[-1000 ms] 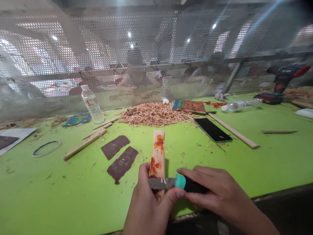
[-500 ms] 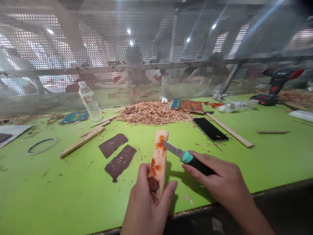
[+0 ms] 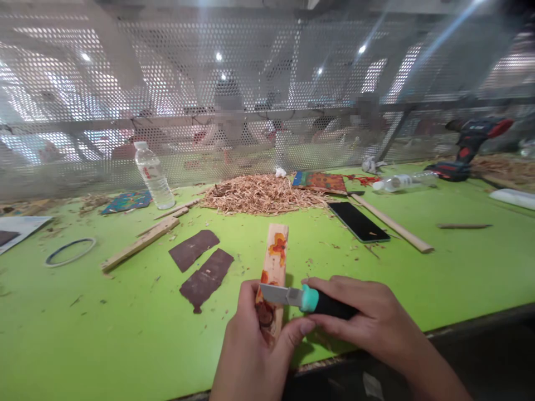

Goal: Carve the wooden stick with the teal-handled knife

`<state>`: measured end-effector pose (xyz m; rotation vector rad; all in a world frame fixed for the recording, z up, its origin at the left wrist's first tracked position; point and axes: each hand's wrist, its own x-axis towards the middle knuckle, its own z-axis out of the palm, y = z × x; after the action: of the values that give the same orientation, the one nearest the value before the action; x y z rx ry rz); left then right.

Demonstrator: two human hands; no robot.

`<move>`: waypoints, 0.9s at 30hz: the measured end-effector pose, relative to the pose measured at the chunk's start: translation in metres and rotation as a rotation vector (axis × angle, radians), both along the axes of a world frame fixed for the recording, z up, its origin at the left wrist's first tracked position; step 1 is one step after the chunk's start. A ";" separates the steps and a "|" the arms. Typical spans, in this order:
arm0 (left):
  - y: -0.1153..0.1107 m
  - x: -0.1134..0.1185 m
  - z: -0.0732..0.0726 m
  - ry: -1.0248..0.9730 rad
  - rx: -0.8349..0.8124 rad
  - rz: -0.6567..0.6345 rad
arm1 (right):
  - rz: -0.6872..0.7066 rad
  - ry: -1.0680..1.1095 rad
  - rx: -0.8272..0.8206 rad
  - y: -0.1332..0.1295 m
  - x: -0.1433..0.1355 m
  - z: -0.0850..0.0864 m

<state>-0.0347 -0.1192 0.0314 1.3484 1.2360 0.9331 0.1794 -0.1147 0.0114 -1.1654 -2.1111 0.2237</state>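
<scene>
My left hand (image 3: pixel 259 345) is closed round the lower end of a flat strip of wood (image 3: pixel 274 267), which bears orange and red painted marks and a dark round patch. In my right hand (image 3: pixel 368 312) is a utility knife (image 3: pixel 334 305) with a black handle and a turquoise collar. Its blade (image 3: pixel 278 294) lies across the strip, just above the dark patch. My left thumb reaches to the knife's collar or very near it. Two pieces of brown sandpaper (image 3: pixel 207 277) rest on the green table (image 3: pixel 137 328) left of the strip.
Behind the strip lies a heap of wood shavings (image 3: pixel 259 195). A water bottle (image 3: pixel 154 177) stands back left, near a wooden stick (image 3: pixel 142 243) and a ring (image 3: pixel 71 252). To the right are a phone (image 3: pixel 358 221), a wooden rod (image 3: pixel 393 224), a lying bottle (image 3: pixel 407 181) and a cordless drill (image 3: pixel 470 146).
My right hand has brought the knife down and toward me, from the strip's upper painted mark to its lower part. My left thumb now meets or nearly meets the knife. The strip has barely moved.
</scene>
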 end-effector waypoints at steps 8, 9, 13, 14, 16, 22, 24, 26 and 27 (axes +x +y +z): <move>-0.002 0.001 0.004 0.050 -0.003 0.024 | -0.086 0.023 0.017 0.000 -0.001 -0.002; -0.002 0.000 0.004 0.044 -0.003 0.012 | -0.093 0.035 0.006 0.000 -0.001 -0.002; 0.001 -0.002 -0.001 0.014 0.003 -0.037 | -0.128 0.108 -0.057 0.000 -0.002 -0.002; 0.001 -0.003 -0.002 0.007 -0.001 -0.050 | -0.130 0.126 -0.066 0.000 -0.003 -0.003; 0.002 -0.004 -0.002 0.008 -0.018 -0.074 | -0.133 0.153 -0.075 0.001 -0.003 -0.003; 0.001 -0.006 -0.002 0.071 -0.057 -0.141 | -0.303 0.150 0.034 0.001 0.001 -0.005; 0.000 -0.006 -0.002 0.099 -0.048 -0.137 | -0.374 0.127 0.091 0.001 0.002 -0.005; -0.001 -0.005 -0.001 0.119 -0.027 -0.118 | -0.390 0.102 0.116 0.001 0.001 -0.005; -0.002 -0.005 -0.001 0.126 -0.022 -0.107 | -0.391 0.093 0.123 0.000 0.001 -0.005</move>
<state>-0.0397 -0.1209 0.0306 1.4597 1.2517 0.7677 0.1805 -0.1144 0.0060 -1.4324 -1.7481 -0.0321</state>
